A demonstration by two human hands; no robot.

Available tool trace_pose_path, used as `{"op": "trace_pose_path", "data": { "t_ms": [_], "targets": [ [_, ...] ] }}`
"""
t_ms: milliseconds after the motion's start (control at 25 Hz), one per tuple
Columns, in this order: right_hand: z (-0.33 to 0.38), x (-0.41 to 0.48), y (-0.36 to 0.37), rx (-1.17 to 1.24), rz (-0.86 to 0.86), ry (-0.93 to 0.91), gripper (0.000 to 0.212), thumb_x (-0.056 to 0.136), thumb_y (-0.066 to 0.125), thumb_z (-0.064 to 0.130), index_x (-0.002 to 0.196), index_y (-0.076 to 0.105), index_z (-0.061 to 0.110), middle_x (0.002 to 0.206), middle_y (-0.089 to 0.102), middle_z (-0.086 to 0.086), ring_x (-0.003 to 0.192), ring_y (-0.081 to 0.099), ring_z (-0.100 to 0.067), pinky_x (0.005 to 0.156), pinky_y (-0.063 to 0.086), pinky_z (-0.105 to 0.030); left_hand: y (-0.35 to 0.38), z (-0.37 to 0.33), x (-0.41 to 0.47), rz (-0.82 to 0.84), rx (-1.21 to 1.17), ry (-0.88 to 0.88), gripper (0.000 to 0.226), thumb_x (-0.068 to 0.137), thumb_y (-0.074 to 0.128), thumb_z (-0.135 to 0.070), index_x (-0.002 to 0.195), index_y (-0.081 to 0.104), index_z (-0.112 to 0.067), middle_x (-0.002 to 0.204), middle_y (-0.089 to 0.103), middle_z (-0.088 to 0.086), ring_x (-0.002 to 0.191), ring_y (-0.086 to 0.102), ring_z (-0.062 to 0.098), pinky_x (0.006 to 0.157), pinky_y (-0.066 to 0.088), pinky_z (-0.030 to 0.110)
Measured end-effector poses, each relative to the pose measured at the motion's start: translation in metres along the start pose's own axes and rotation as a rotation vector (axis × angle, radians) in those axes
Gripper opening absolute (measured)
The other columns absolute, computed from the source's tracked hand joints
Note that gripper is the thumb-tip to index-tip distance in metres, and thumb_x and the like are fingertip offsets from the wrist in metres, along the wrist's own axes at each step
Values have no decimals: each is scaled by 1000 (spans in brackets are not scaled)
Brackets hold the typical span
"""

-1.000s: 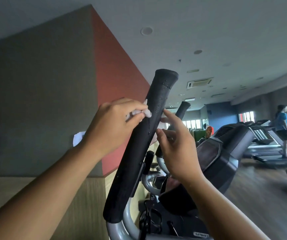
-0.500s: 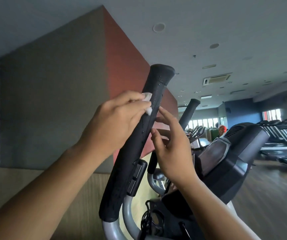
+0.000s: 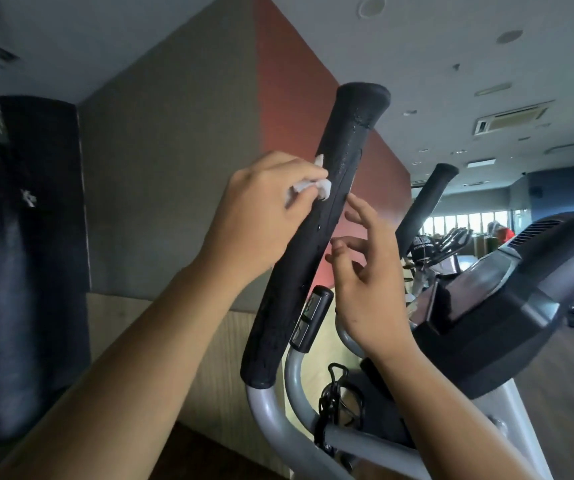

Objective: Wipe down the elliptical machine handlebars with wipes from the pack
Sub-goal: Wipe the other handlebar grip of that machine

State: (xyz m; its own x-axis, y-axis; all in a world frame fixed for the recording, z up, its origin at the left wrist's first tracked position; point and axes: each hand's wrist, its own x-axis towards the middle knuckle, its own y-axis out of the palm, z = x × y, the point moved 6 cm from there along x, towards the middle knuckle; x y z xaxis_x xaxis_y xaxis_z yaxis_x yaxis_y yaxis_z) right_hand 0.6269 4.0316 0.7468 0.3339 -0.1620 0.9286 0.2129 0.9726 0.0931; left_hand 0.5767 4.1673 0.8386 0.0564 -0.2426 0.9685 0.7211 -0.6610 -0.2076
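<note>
The handlebar (image 3: 289, 306) is rising between my hands, its long black grip slanting from low and near me up to its capped end, higher and to the right. On its left side, my left hand (image 3: 261, 216) is pinching a crumpled white wipe (image 3: 322, 188) and pressing it against the grip about halfway up. On its right side, my right hand (image 3: 368, 289) is hanging open, fingers spread, holding nothing; whether the forefinger is touching the grip I cannot tell. I am judging that the next stroke should be running along that slant, with my left hand placed for it.
</note>
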Motion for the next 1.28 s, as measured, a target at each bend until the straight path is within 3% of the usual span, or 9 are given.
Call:
{"op": "trace_pose_path", "data": {
  "t_ms": [160, 360, 560, 680, 840, 1040, 1160, 1280],
  "targets": [
    [-11, -27, 3, 25, 33, 49, 59, 98, 49, 2, 142, 43, 41, 127, 47, 11, 102, 62, -16, 85, 57, -33, 5, 14, -78, -2, 49, -13, 22, 89, 72, -1, 108, 78, -12, 116, 72, 1, 103, 69, 10, 94, 52, 22],
    [-17, -56, 20, 34, 115, 116, 60, 98, 51, -1, 146, 41, 34, 132, 46, 8, 111, 62, -11, 82, 52, -19, 6, 34, -173, 66, 69, -107, 23, 92, 70, -5, 114, 77, -11, 121, 69, 1, 110, 67, 7, 92, 57, 33],
    [-21, -63, 30, 98, 88, 161, 59, 99, 52, 1, 147, 40, 35, 137, 48, 3, 117, 61, -10, 87, 54, -21, -10, 36, -107, -23, -2, -162, 23, 90, 71, -9, 111, 78, -16, 115, 71, -2, 101, 65, 6, 95, 48, 17],
    [-26, -65, 32, 108, 76, 178, 60, 100, 53, 2, 147, 39, 37, 136, 51, -2, 118, 61, -14, 88, 55, -25, 2, 35, -81, 33, -43, -164, 21, 91, 70, -13, 110, 78, -19, 112, 72, -5, 98, 65, 5, 94, 48, 19],
    [-30, -72, 36, 86, 67, 185, 63, 99, 55, 4, 150, 36, 35, 136, 52, -5, 117, 62, -16, 96, 54, -32, 7, 46, -139, 11, -77, -171, 22, 91, 72, -6, 111, 77, -11, 115, 72, 0, 102, 66, 4, 96, 46, 12],
    [-33, -75, 39, 82, 36, 189, 64, 99, 55, 4, 150, 36, 38, 132, 52, -6, 113, 62, -16, 93, 52, -26, 6, 68, -241, 68, -76, -204, 22, 91, 70, -7, 111, 77, -10, 116, 71, 0, 108, 67, 3, 89, 58, 28],
    [-34, -76, 40, 91, 12, 190, 64, 99, 54, 1, 150, 37, 36, 132, 52, -7, 112, 63, -16, 91, 52, -24, -1, 77, -231, 74, -103, -259, 23, 90, 73, -5, 112, 77, -12, 116, 70, -4, 107, 67, 1, 90, 57, 28],
    [-35, -76, 41, 97, 7, 189, 64, 99, 54, 0, 151, 37, 33, 133, 52, -6, 111, 63, -16, 92, 53, -25, -6, 70, -177, 16, -124, -247, 23, 89, 73, -6, 110, 77, -15, 113, 70, -8, 101, 66, -1, 92, 49, 12]
  ]
}}
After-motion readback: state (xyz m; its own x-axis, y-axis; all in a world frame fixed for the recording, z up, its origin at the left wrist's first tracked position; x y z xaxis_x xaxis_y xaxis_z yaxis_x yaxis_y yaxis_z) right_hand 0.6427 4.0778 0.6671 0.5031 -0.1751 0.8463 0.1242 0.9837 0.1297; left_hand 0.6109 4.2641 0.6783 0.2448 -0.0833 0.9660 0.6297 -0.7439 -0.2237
